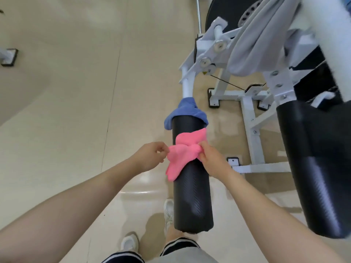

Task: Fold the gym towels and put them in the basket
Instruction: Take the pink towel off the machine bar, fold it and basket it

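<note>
A: Where is the pink towel (pixel 185 150)?
B: Draped over the middle of the black foam roller (pixel 191 179), bunched. Left hand (pixel 152 156) pinches its left edge; right hand (pixel 210 158) grips the bunched right part.
A: Other towels?
B: Blue towel (pixel 185 112) over the roller's far end. Grey towel (pixel 260 38) hangs on the white machine frame (pixel 247 105), far right.
A: Any readable writing?
B: A small yellow warning sticker (pixel 204 73) on the frame; print too small to read.
</note>
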